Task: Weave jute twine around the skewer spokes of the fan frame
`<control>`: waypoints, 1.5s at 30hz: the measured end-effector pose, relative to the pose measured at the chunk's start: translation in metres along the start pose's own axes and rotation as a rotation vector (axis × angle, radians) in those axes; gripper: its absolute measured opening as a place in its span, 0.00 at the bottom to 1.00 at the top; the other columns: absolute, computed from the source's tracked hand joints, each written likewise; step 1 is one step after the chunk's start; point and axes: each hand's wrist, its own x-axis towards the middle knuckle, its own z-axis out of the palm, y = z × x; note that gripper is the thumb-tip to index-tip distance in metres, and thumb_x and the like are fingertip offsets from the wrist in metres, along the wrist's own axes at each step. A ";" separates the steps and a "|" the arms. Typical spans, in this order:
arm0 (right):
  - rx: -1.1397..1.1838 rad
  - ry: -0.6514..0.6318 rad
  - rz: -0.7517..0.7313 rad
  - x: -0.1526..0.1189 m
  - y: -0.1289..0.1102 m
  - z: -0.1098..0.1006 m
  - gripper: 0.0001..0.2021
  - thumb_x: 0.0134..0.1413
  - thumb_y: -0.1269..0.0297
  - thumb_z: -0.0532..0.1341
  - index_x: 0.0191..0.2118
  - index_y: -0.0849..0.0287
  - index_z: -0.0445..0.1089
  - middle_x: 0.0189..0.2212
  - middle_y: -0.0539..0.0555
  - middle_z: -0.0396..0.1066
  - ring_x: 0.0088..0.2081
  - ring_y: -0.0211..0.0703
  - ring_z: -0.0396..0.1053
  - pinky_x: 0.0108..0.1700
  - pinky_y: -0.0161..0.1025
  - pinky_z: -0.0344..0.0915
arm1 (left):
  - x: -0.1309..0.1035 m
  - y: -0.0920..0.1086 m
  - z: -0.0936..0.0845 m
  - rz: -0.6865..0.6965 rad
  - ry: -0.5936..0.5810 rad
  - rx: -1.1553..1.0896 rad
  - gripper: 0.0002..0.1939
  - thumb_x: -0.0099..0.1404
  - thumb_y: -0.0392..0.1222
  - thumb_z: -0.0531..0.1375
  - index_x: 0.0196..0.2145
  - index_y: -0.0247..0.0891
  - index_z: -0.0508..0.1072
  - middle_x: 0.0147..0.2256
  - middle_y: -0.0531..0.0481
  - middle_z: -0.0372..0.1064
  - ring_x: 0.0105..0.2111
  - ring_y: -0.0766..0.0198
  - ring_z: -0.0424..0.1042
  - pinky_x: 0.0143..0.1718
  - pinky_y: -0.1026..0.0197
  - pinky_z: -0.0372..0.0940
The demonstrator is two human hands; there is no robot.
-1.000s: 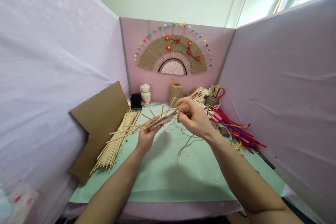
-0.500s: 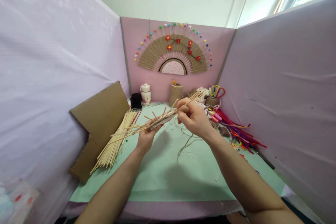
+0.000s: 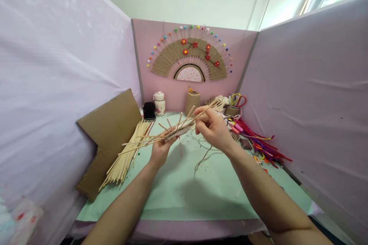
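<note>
Above the green tabletop, my left hand (image 3: 161, 151) grips a small piece with sticks (image 3: 175, 133) from below; thin wooden sticks poke out of its edge in several directions, and its side looks whitish. My left fingers are mostly hidden under it. At the right end of the piece is my right hand (image 3: 212, 127), its thumb and index finger bent close to the sticks there. What lies between those fingertips is too small to make out. Loose twine (image 3: 204, 157) trails on the table below my right hand.
A bundle of wooden sticks (image 3: 126, 157) lies at left beside bent cardboard (image 3: 112, 130). Behind stand a white jar (image 3: 159, 104) and a twine spool (image 3: 192, 102). Scissors (image 3: 238, 100) and pipe cleaners (image 3: 258, 139) are at right. A decorated fan (image 3: 169, 59) hangs on the pink back panel.
My right hand has shifted slightly, with its index finger lifted and straighter. The piece with sticks has turned a little in my left hand.
</note>
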 end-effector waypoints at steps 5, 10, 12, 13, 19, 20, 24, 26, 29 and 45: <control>-0.042 0.016 -0.020 0.000 0.003 -0.001 0.11 0.51 0.71 0.54 0.42 0.56 0.61 0.17 0.41 0.66 0.18 0.33 0.58 0.24 0.31 0.56 | 0.000 0.000 0.001 -0.017 0.015 -0.021 0.19 0.50 0.42 0.74 0.41 0.40 0.81 0.46 0.46 0.78 0.49 0.54 0.75 0.58 0.46 0.66; -0.098 0.041 -0.024 -0.002 0.007 -0.002 0.11 0.54 0.70 0.54 0.44 0.56 0.61 0.18 0.41 0.64 0.19 0.34 0.59 0.26 0.32 0.56 | 0.000 -0.002 -0.001 -0.007 -0.021 -0.003 0.18 0.52 0.43 0.73 0.42 0.41 0.81 0.47 0.46 0.78 0.49 0.54 0.75 0.57 0.48 0.68; -0.171 0.057 -0.050 -0.004 0.008 -0.002 0.10 0.57 0.69 0.54 0.45 0.57 0.63 0.18 0.42 0.64 0.20 0.34 0.58 0.26 0.32 0.55 | 0.000 -0.002 -0.002 -0.003 -0.023 -0.002 0.18 0.53 0.43 0.73 0.42 0.41 0.81 0.46 0.46 0.78 0.49 0.54 0.75 0.57 0.48 0.68; -0.219 0.064 -0.068 -0.005 0.008 -0.003 0.10 0.58 0.68 0.54 0.45 0.57 0.65 0.18 0.42 0.64 0.20 0.34 0.57 0.27 0.33 0.55 | 0.000 -0.002 -0.002 -0.001 -0.022 -0.003 0.18 0.53 0.43 0.73 0.42 0.41 0.81 0.46 0.46 0.78 0.49 0.54 0.75 0.57 0.48 0.68; -0.356 0.035 -0.123 -0.004 0.006 -0.009 0.09 0.61 0.66 0.54 0.39 0.58 0.71 0.21 0.46 0.67 0.22 0.34 0.59 0.30 0.33 0.56 | 0.000 0.002 0.001 -0.014 0.016 -0.016 0.19 0.49 0.43 0.74 0.41 0.39 0.80 0.45 0.46 0.78 0.48 0.54 0.75 0.58 0.45 0.66; -0.358 0.026 -0.119 -0.004 0.006 -0.010 0.09 0.62 0.66 0.54 0.39 0.58 0.71 0.21 0.46 0.67 0.22 0.35 0.60 0.30 0.33 0.57 | 0.000 0.002 0.001 -0.016 0.021 -0.018 0.20 0.49 0.42 0.74 0.40 0.39 0.80 0.45 0.46 0.78 0.48 0.54 0.76 0.57 0.45 0.66; -0.364 0.015 -0.099 -0.003 0.007 -0.011 0.08 0.62 0.66 0.54 0.38 0.58 0.70 0.19 0.45 0.66 0.22 0.35 0.60 0.31 0.33 0.57 | -0.001 0.002 0.002 -0.023 0.015 -0.016 0.20 0.50 0.43 0.74 0.41 0.39 0.80 0.45 0.45 0.78 0.48 0.53 0.76 0.57 0.44 0.67; -0.369 0.023 -0.099 -0.003 0.007 -0.010 0.08 0.62 0.66 0.54 0.38 0.57 0.70 0.19 0.45 0.66 0.22 0.35 0.60 0.30 0.33 0.57 | -0.001 0.002 0.002 -0.026 0.016 -0.021 0.20 0.50 0.43 0.74 0.41 0.39 0.79 0.45 0.46 0.78 0.48 0.53 0.76 0.57 0.44 0.67; -0.373 0.036 -0.110 -0.003 0.007 -0.009 0.08 0.61 0.67 0.54 0.38 0.57 0.70 0.19 0.45 0.66 0.21 0.35 0.60 0.30 0.33 0.57 | -0.001 0.002 0.002 -0.025 0.019 -0.021 0.20 0.49 0.43 0.74 0.41 0.39 0.80 0.44 0.47 0.79 0.48 0.53 0.76 0.57 0.44 0.66; -0.309 0.019 -0.100 -0.005 0.008 -0.007 0.13 0.65 0.65 0.51 0.47 0.58 0.71 0.22 0.48 0.71 0.24 0.37 0.65 0.33 0.35 0.61 | 0.000 0.004 0.004 -0.018 0.041 -0.044 0.20 0.48 0.44 0.75 0.40 0.39 0.80 0.44 0.46 0.78 0.48 0.53 0.76 0.57 0.45 0.67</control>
